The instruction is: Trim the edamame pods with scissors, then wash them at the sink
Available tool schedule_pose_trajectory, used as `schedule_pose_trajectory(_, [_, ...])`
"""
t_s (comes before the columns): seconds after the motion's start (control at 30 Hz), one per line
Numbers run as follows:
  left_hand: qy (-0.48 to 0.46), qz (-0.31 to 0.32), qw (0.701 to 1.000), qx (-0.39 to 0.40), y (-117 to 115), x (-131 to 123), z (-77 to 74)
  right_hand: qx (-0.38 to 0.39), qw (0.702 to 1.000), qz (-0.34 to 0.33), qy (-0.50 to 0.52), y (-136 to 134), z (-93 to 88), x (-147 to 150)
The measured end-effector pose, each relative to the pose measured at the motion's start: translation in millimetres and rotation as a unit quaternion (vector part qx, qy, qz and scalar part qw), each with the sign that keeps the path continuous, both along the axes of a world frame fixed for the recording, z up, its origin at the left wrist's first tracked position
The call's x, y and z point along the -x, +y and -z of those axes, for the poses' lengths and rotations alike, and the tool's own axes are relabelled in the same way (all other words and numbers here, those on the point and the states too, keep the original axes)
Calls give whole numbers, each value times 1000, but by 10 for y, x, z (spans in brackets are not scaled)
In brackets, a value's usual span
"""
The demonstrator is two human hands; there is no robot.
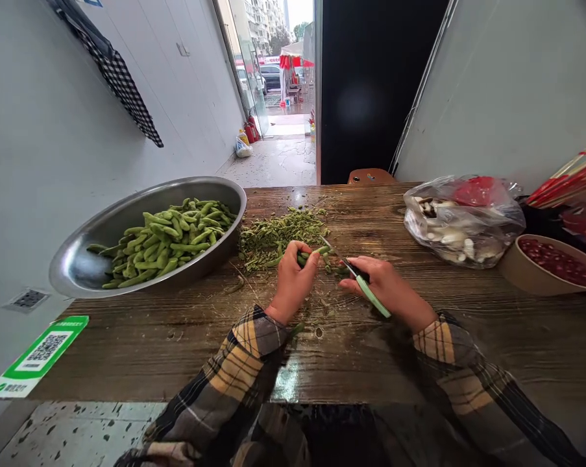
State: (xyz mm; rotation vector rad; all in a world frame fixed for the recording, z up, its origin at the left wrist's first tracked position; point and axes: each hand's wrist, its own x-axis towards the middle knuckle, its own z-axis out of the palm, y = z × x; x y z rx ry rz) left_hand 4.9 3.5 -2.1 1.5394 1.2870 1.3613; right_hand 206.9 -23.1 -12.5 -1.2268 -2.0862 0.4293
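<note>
Just above the table's middle, my left hand (295, 275) is closed around green soybean pods (322, 250), one of which pokes out past the thumb. My right hand (387, 285) grips scissors (373, 298) with mint-green and black handles, their thin blade slanting up and left close to that pod's tip. Whether the blades are apart is too small to tell. Beyond both hands lies a heap of trimmed green bits (285, 233) on the wooden table (200, 344). At the left, a wide metal basin (66, 275) holds a mound of whole pods (170, 240).
At the right are a clear plastic bag of mushrooms (455, 227), a paper bowl of dark red pieces (524, 269) and red-wrapped sticks (565, 178). A green QR card (42, 357) lies at the left edge. Behind the table are a stool (370, 176) and an open doorway.
</note>
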Motion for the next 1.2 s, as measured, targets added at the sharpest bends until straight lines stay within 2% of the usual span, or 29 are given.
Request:
schedule_pose_trajectory(0.07, [-104,46,991,72,42,21,14,-17,998,54,3,53,2,-103])
schedule_pose_trajectory(0.2, [-279,94,941,164,105,47,11,-40,985,167,-23,184,55,-355])
schedule_pose_trajectory(0.27, [-336,104,914,202,120,55,-8,-32,981,184,-56,227,103,-431])
schedule_pose_trajectory(0.37, [-377,99,884,260,134,73,-29,-11,983,163,-88,240,172,-428])
schedule_pose_trajectory(0.5, [-382,111,873,283,158,113,-19,8,989,97,-111,204,217,-282])
schedule_pose_trajectory(0.6, [-355,129,885,270,170,135,4,27,987,63,-142,180,218,-190])
schedule_pose_trajectory(0.7, [-305,142,908,250,161,129,33,30,985,59,-158,170,209,-164])
schedule_pose_trajectory(0.8, [-232,156,932,232,123,94,62,14,991,62,-115,155,190,-153])
schedule_pose_trajectory(0.93, [-149,212,935,242,49,28,73,-6,999,40,-12,99,146,-54])
schedule_pose_trajectory(1.07, [-151,247,928,233,3,-13,65,6,999,16,38,29,104,78])
schedule_pose_trajectory(1.2, [-178,234,928,227,8,-14,58,17,997,2,72,10,67,96])
